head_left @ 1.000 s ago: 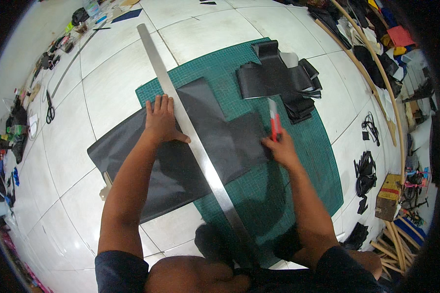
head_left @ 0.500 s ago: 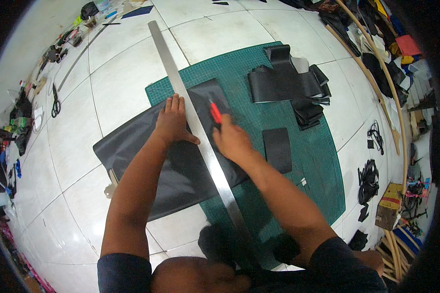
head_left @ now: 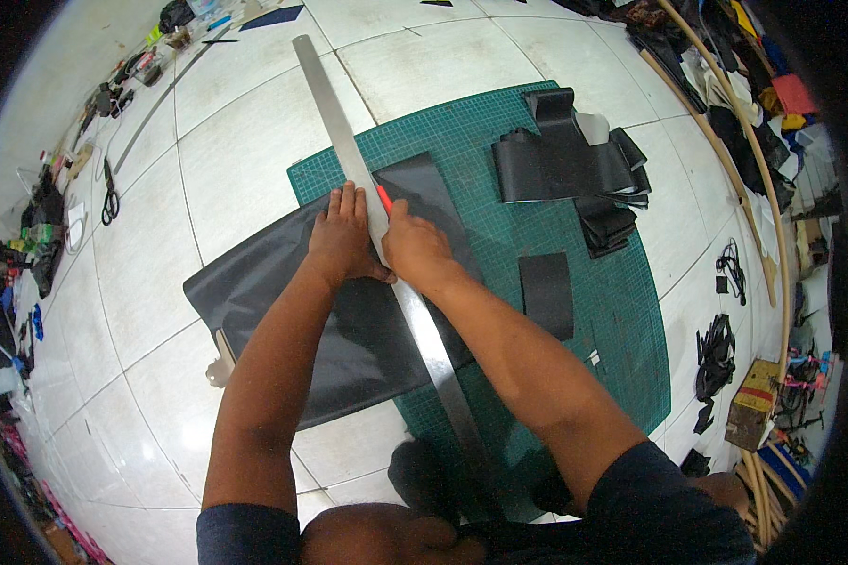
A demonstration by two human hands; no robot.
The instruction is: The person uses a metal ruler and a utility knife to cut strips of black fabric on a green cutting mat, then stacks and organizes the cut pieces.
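Note:
A long metal ruler (head_left: 429,344) lies slantwise over a sheet of black material (head_left: 264,297), which is spread partly on a green cutting mat (head_left: 622,325). Flat on the ruler's left side, my left hand (head_left: 341,240) presses down with its fingers stretched out and its thumb on the metal. My right hand (head_left: 416,247) is closed around a red-handled cutter (head_left: 384,197), held against the ruler's right edge over the black sheet. Most of the cutter is hidden in my fist, and its tip is too small to make out.
Black strips (head_left: 561,169) are heaped on the mat's far right, with a small black rectangle (head_left: 546,295) nearer me. Scissors (head_left: 110,193) lie on the white tiles at left. Wooden poles (head_left: 754,179) and a box (head_left: 752,400) line the right side.
My right hand with the cutter has moved left, from over the sheet to the ruler's edge. The left hand stays on the ruler. The whole view has shifted slightly.

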